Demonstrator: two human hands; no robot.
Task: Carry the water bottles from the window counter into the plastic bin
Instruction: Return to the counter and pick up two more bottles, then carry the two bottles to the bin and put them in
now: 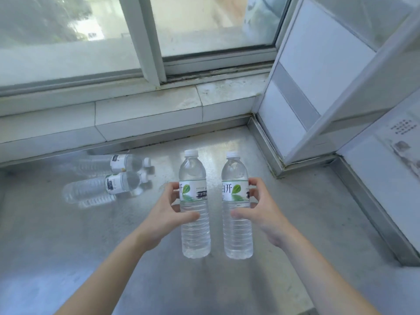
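On the counter (68, 246) two bottles (102, 176) lie far left, not yet taken; no bin shows. Your left hand (168, 210) grips one upright bottle (194, 201), your right hand (261, 205) another (236, 201), fingers curled round the labels.

Ahead I see a sliding window (145, 37) with a pale frame above a tiled sill (147, 110). At right, a white panelled partition (302, 92) meets a metal-edged ledge (372, 214).

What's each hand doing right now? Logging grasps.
Left hand: grips the left bottle.
Right hand: grips the right bottle.
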